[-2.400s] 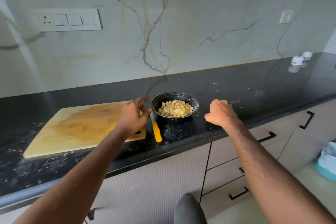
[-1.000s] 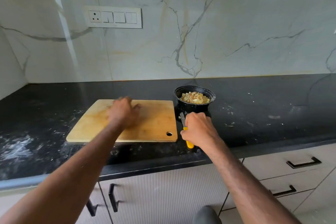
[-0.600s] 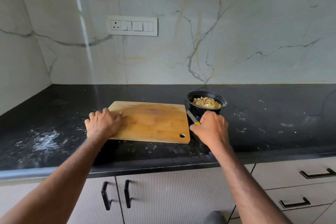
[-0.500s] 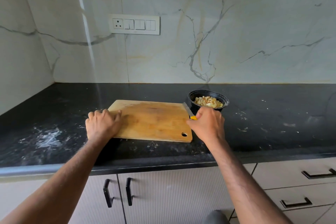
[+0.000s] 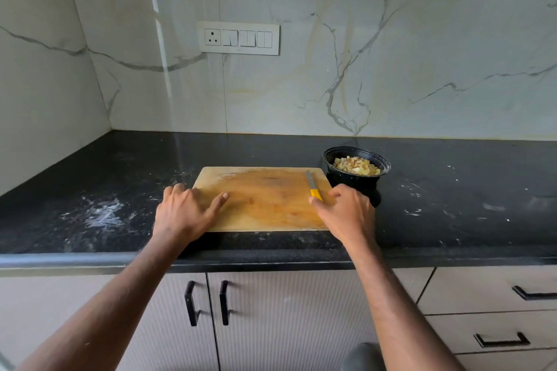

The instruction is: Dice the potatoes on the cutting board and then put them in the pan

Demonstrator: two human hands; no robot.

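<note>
All the diced potatoes sit in the pan off the cutting board's far right corner. Knife lies on its right edge, my right hand loose by the handle; left hand flat, steadying the left edge.

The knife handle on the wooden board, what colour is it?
Yellow: the knife handle shows best in the head view, beside the right hand.
</note>
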